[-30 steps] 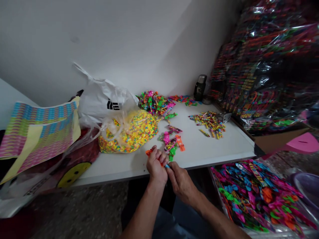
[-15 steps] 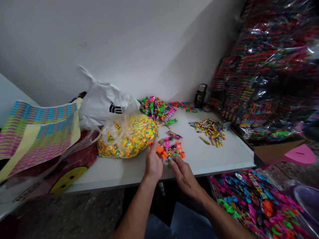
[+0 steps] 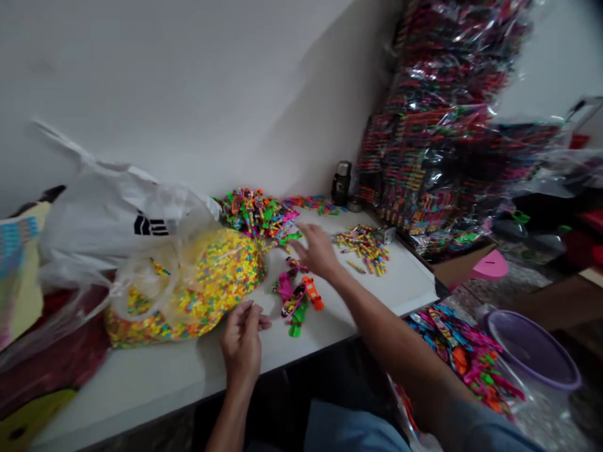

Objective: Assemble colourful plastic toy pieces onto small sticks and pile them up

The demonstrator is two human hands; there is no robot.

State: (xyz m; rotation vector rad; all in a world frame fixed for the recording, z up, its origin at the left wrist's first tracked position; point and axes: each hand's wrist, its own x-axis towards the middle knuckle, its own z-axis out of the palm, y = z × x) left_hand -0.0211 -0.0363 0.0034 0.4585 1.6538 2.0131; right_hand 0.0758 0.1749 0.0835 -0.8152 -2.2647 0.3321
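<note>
My left hand is above the table's front part, beside the bag of small yellow pieces. Its fingers are curled together; anything inside them is hidden. My right hand stretches over the table with fingers apart, holding nothing visible. Just beyond its fingertips is a heap of colourful small toys. Between my hands lie several mini toy skateboards: an orange one, one with a printed deck, a green one and a pink one. A further pink one is partly covered by my right hand.
A pile of crayons lies to the right, with a dark flask behind. A white plastic bag stands at left. Tall wrapped stacks rise at right. Below the table edge are more toys and a purple-rimmed tub.
My hands have separated: the right went forward toward the heap, the left drew back left. The orange toy that was between them is gone from there. The view has turned right.
</note>
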